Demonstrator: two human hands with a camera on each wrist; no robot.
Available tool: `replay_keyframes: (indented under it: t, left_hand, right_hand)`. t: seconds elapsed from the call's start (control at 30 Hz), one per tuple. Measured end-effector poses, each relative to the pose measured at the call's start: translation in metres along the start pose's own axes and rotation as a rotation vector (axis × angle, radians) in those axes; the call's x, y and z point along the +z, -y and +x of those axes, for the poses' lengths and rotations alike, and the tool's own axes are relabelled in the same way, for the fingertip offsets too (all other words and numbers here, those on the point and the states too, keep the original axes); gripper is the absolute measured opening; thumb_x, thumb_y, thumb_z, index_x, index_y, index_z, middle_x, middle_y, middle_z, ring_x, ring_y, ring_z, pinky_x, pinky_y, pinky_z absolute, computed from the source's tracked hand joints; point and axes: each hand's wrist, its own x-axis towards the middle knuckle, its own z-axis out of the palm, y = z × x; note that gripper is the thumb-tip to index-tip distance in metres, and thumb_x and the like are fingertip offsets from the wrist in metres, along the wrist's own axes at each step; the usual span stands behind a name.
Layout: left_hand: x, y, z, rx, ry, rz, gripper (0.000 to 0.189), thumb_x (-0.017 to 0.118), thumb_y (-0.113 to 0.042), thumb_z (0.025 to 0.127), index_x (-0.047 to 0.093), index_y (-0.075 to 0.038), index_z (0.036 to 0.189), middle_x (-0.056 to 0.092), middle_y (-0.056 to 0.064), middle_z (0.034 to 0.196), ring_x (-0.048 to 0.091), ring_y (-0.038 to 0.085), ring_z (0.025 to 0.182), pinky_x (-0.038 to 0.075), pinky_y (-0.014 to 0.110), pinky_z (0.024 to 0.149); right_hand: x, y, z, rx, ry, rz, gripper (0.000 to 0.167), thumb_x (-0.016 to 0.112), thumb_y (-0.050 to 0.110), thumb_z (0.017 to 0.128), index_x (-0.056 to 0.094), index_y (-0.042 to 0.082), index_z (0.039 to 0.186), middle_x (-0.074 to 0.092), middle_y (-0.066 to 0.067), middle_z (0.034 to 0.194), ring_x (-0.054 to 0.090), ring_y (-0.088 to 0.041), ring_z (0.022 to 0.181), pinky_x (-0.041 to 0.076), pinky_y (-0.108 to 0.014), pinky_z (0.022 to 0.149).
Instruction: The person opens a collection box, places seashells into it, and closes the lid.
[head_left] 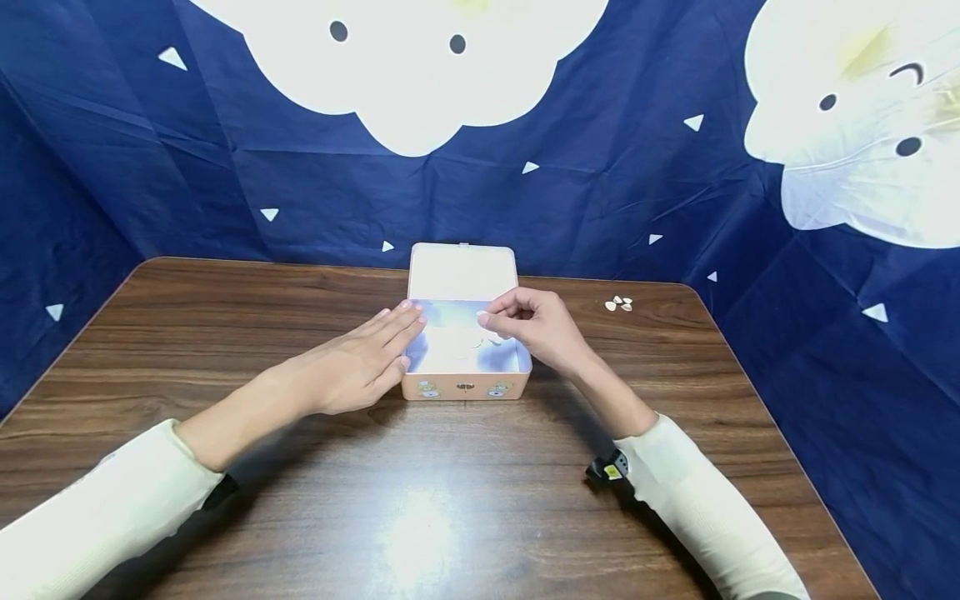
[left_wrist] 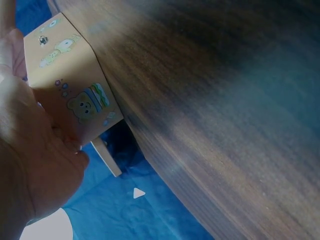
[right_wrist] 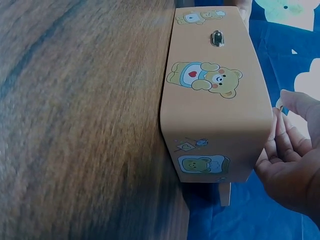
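Note:
A peach-coloured tin box (head_left: pixel 465 387) with bear pictures and a metal clasp stands on the table, its lid (head_left: pixel 461 271) raised at the back. My left hand (head_left: pixel 360 358) rests on the box's left rim with straight fingers. Over the right part of the box, my right hand (head_left: pixel 543 325) pinches a small pale piece (right_wrist: pixel 280 106) between thumb and fingertips; its exact kind is too small to tell. Inside, a few small whitish pieces (head_left: pixel 493 338) lie on the pale bottom, partly hidden below the right hand.
Several small white pieces with darker edges (head_left: pixel 618 304) lie at the back right of the wooden table (head_left: pixel 300 500). A dark blue cloth (head_left: pixel 330 183) with white cloud shapes hangs behind the table and along its sides.

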Motion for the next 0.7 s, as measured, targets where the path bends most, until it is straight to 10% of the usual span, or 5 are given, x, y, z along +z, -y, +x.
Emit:
replay_keyframes:
  t: [0.7]
  left_hand:
    - [-0.0005, -0.0011, 0.0002, -0.003, 0.002, -0.005, 0.063, 0.038, -0.024, 0.121, 0.028, 0.005, 0.176, 0.018, 0.024, 0.188, 0.016, 0.042, 0.177, 0.022, 0.062, 0.144]
  right_hand:
    - [0.0026, 0.0004, 0.0000, 0.027, -0.004, 0.017, 0.019, 0.090, 0.024, 0.098, 0.086, 0.010, 0.109, 0.081, 0.000, 0.092, 0.064, -0.020, 0.079, 0.050, -0.021, 0.066]
